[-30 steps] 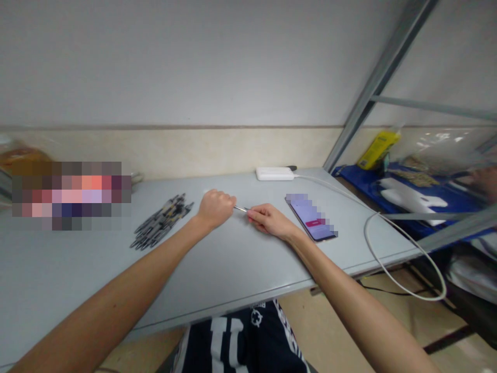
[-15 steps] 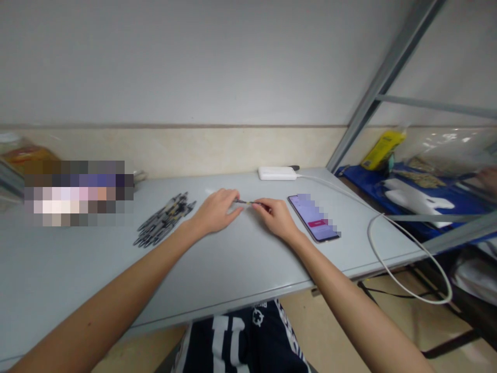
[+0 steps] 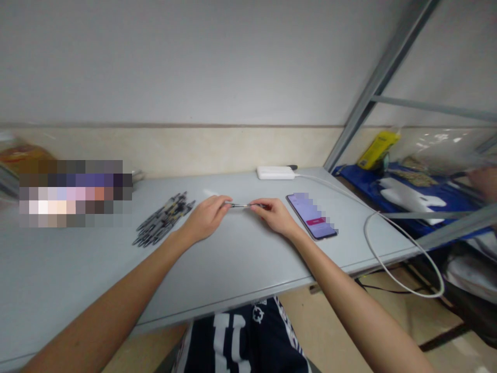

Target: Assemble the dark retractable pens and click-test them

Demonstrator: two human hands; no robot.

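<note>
Over the middle of the table, a thin pen (image 3: 239, 205) is held level between my two hands. My left hand (image 3: 206, 218) pinches its left end between thumb and fingers. At the other end, the fingertips of my right hand (image 3: 275, 214) are closed on the pen, and its dark tip shows partly between them. Both ends are largely covered by fingers. Left of my left hand lies a pile of grey and black pens (image 3: 165, 220), side by side and slanting.
Right of my right hand lies a smartphone (image 3: 312, 220) with a lit screen. A white power bank (image 3: 275, 173) with a white cable (image 3: 349, 194) stands near the wall. Beyond a metal post (image 3: 382, 77) is a blue surface with a yellow packet (image 3: 378, 149). The left background is pixelated.
My left thumb has closed against the fingers on the pen, where before it was spread away. The pen now lies more level. My right hand has hardly moved.
</note>
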